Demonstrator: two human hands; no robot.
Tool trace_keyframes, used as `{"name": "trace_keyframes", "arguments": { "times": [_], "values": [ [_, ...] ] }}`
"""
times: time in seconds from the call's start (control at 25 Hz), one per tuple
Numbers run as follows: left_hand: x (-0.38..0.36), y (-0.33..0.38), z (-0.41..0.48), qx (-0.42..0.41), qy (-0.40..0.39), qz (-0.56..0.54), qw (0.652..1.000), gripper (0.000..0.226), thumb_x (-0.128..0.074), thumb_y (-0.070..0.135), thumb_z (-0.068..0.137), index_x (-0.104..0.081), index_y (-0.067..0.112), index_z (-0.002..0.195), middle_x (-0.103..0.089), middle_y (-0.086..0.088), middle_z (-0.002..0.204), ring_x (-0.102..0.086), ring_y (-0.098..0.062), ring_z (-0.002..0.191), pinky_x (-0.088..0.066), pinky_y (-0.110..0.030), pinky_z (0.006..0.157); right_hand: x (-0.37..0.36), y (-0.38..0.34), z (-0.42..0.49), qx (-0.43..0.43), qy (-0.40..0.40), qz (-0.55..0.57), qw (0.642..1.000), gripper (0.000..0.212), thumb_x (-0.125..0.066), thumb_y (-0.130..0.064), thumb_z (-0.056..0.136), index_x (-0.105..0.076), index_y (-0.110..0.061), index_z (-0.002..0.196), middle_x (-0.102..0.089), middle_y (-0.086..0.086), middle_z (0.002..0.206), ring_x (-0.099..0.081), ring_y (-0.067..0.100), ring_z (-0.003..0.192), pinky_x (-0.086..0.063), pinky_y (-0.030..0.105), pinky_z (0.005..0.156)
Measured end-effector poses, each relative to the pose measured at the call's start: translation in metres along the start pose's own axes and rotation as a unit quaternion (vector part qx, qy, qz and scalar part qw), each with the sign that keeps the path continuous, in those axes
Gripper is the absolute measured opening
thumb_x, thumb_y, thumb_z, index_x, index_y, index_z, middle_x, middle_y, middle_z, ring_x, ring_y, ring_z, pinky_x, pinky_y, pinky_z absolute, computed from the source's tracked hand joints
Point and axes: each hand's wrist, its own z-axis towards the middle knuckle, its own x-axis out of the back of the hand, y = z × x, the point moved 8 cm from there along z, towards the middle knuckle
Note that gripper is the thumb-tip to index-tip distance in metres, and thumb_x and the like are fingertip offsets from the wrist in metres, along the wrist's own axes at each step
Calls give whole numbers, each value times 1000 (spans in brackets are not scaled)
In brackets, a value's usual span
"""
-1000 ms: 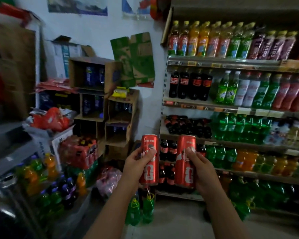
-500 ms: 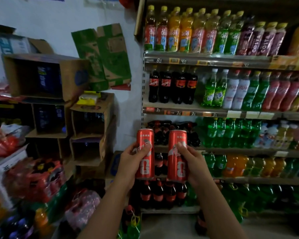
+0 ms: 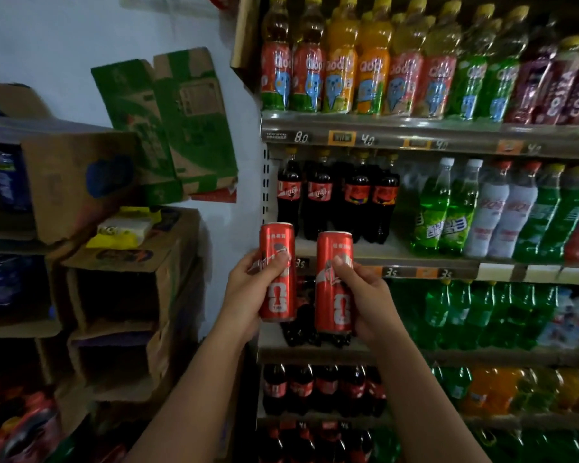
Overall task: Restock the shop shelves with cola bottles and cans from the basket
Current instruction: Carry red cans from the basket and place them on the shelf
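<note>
1. Far left: stacked cardboard boxes (image 3: 81, 182), open sides facing out. A yellow packet (image 3: 124, 228) lies on top of one.
2. A flattened green carton (image 3: 168, 128) leans on the wall above the boxes.
3. The left hand (image 3: 248, 292) grips the left can (image 3: 277, 272), red and upright. Its fingers (image 3: 274, 260) are curled round the can, thumb across the front.
4. The right can (image 3: 334, 282) is upright just beside the left can, a small gap between them, and sits slightly lower. The right hand (image 3: 368, 295) grips it, fingers (image 3: 341, 264) wrapped round, thumb on the front.
5. Both cans are held in the air at the left end of the shelf (image 3: 395, 252), tops about level with its edge and not resting on it.
6. Cola bottles (image 3: 338, 195) stand on that shelf behind the cans. Lower cola bottles (image 3: 315, 389) sit beneath.
7. Right: green bottles (image 3: 445, 208) stand next to the cola. Juice bottles (image 3: 341, 68) with yellow caps line the top row.
</note>
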Motion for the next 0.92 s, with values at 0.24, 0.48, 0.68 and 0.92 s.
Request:
{"name": "trace_keyframes", "arguments": {
  "times": [0.24,0.48,0.68,0.92],
  "values": [
    [-12,18,105,-35,-48,14,998,60,-76,34,73,-53,27,128,-68,-1,112,-70,-18,94,-58,-39,79,-14,-17,98,49,-6,15,999,42,-74,-33,76,-68,-13,112,-72,16,109,-71,28,93,-59,41,79],
    [-22,26,187,-51,-104,28,993,79,-80,38,58,-49,32,131,-67,0,118,-69,-21,99,-56,-46,86,-17,-34,174,127,-11,-14,992,43,-71,-27,76,-66,-13,117,-73,13,108,-72,27,96,-59,37,74],
    [-20,12,228,-61,-104,20,993,80,-79,31,57,-47,33,130,-62,0,124,-60,-20,114,-48,-46,97,-4,-30,219,170,0,-10,985,52,-77,-26,76,-60,-10,123,-70,17,115,-66,34,110,-52,51,94],
    [-14,-5,240,-60,-96,46,992,79,-77,29,64,-42,35,134,-60,15,116,-57,-7,108,-49,-32,86,0,-11,239,175,11,-58,983,48,-72,-23,77,-59,-13,122,-72,10,112,-68,27,108,-55,47,91]
  ]
}}
